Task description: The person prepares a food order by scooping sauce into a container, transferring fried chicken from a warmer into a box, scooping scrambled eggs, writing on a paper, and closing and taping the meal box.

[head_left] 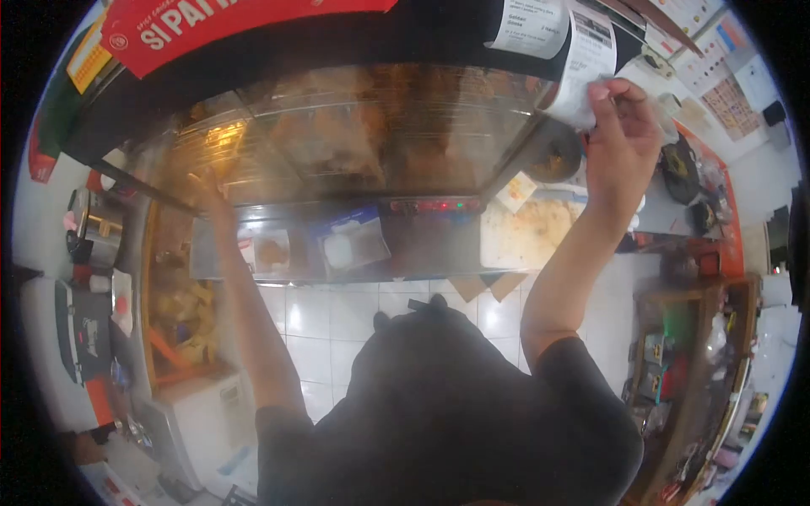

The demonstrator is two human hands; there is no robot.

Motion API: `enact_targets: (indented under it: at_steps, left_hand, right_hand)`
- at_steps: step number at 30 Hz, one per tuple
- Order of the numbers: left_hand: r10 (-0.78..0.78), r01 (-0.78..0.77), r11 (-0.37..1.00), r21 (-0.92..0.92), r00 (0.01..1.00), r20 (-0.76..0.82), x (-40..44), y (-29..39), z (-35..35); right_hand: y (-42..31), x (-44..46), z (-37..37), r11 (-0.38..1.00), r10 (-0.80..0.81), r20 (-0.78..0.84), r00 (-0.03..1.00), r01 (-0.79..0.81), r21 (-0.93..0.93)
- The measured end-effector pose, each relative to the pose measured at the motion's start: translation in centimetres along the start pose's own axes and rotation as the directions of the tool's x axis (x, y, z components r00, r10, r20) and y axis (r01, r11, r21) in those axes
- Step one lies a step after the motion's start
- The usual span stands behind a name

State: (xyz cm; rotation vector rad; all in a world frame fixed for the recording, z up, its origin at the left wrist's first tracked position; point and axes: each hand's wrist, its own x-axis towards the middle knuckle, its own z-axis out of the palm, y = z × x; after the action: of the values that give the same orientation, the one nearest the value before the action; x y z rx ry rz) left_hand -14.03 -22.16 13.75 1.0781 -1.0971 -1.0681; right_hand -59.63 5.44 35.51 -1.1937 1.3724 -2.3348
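Note:
My right hand (624, 126) is raised at the upper right, thumb and fingers pinched on the lower end of a printed receipt (584, 63). This strip hangs from the dark top of a lit display case (405, 181). Beside it hangs a second printed slip (530, 27), apart from my fingers. On the other side, my left hand (213, 187) reaches to the left part of the case, near a bright yellow-lit patch. Its fingers are blurred, and I cannot make out whether they hold anything. Brownish food pieces (325, 126) show hazily behind the glass.
Below the case, the counter carries a stained cutting board (527, 236), a clear plastic container (353, 240) and a small tray with brown food (272, 251). A dark pan (553, 152) stands at the right. Wooden shelves (688, 379) hold goods at lower right. A red sign (219, 29) hangs above.

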Motion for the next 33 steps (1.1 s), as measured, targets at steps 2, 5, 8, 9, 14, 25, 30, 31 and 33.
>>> enact_targets:
  at_steps: [2, 5, 8, 9, 14, 25, 30, 31, 33]
  left_hand:
    - [-0.009, 0.009, 1.0, -0.003, 0.999, -0.033, 0.1, -1.9, -1.0]
    - [-0.033, 0.037, 0.995, -0.093, 0.999, 0.038, -3.1, -3.4, -6.9]
    - [-0.034, 0.057, 0.935, 0.35, 0.997, -0.071, -10.0, -6.8, -11.1]
    - [-0.136, 0.165, 0.946, 0.28, 0.983, -0.121, -11.7, -12.3, -14.6]
    - [-0.476, 0.519, 0.843, 0.144, 0.842, -0.253, -19.5, -18.2, -14.4]
    - [-0.267, 0.351, 0.874, 0.337, 0.924, -0.273, -13.1, -31.2, -16.9]
    - [-0.114, 0.217, 0.866, 0.45, 0.963, -0.245, -14.3, -31.1, -17.4]
    - [-0.178, 0.246, 0.922, 0.298, 0.955, -0.238, -15.0, -29.8, -17.0]
    - [-0.252, 0.258, 0.966, 0.032, 0.96, -0.118, -16.6, -24.5, -15.9]
  right_hand:
    - [0.6, -2.5, -0.4, 1.0, -0.011, 0.03, 0.999, 0.01, 0.026]
    - [2.9, -8.0, -1.3, 0.982, 0.185, 0.165, 0.969, -0.178, -0.057]
    - [7.3, -14.1, 0.1, 0.803, 0.563, 0.195, 0.803, -0.475, -0.361]
    - [8.9, -16.3, 1.1, 0.715, 0.691, 0.213, 0.691, -0.611, -0.34]
    - [24.4, -26.5, -0.4, 0.595, 0.775, 0.477, 0.414, -0.222, -0.773]
    - [37.8, -34.4, 1.7, 0.486, 0.705, 0.478, 0.524, 0.135, -0.864]
    - [34.6, -34.3, 3.5, 0.33, 0.683, 0.228, 0.694, -0.015, -0.944]
    - [34.3, -34.5, 3.1, 0.329, 0.683, 0.225, 0.695, -0.018, -0.944]
    - [33.3, -34.3, 1.7, 0.41, 0.63, 0.329, 0.704, 0.058, -0.91]
